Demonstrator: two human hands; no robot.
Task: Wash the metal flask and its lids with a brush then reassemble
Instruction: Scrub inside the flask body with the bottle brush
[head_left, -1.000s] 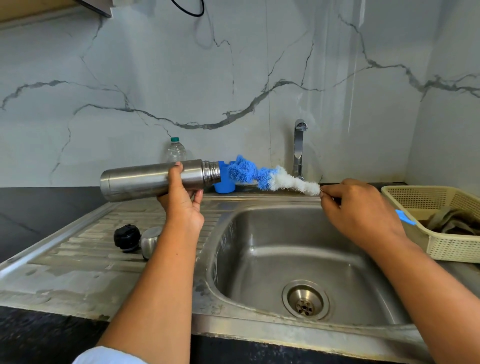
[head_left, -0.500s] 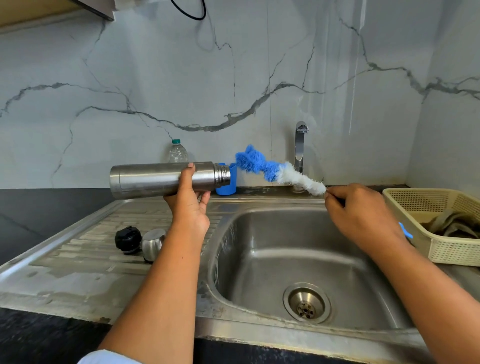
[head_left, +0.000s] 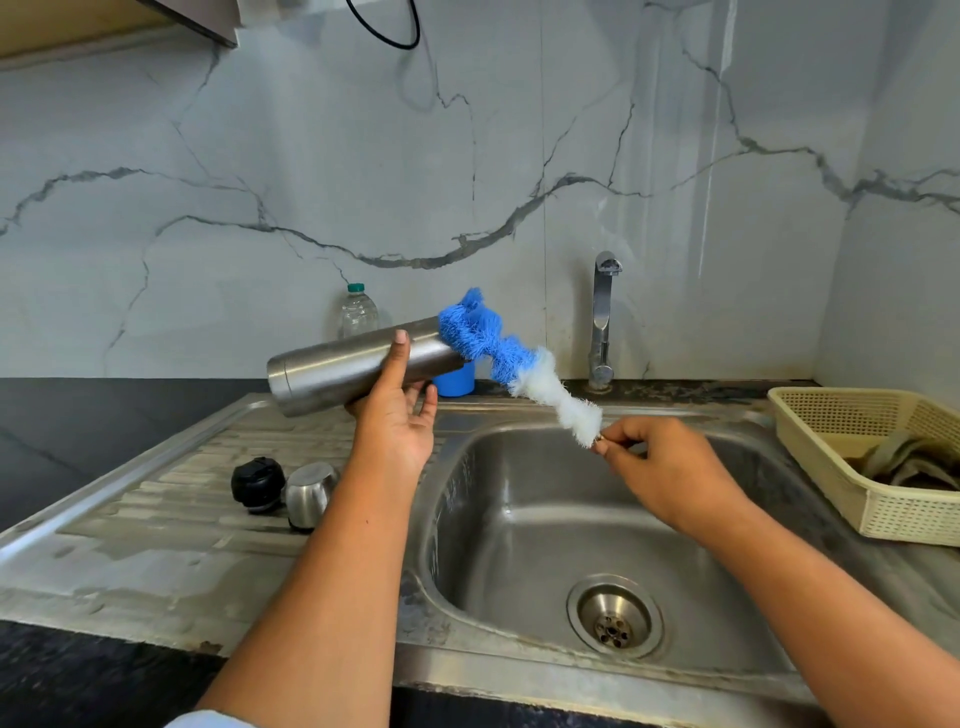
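Note:
My left hand (head_left: 397, 415) holds the steel flask (head_left: 337, 371) sideways above the draining board, thumb over the front and fingers under it, with the mouth tilted up to the right. My right hand (head_left: 660, 467) pinches the handle of the bottle brush (head_left: 511, 364), whose blue bristle end covers the flask's mouth while the white bristles run down to my fingers. The black inner lid (head_left: 258, 483) and the steel cup lid (head_left: 309, 492) lie side by side on the draining board.
The sink basin (head_left: 519, 519) with its drain (head_left: 614, 618) lies below my right hand, and the tap (head_left: 602, 317) stands behind it. A cream basket (head_left: 857, 457) holding a cloth sits at right. A plastic water bottle (head_left: 357, 312) and a blue cup (head_left: 456, 382) stand by the wall.
The flask moved right and its mouth tilted upward. The brush's blue end, earlier just off the mouth, now covers it. My right hand dropped lower over the basin.

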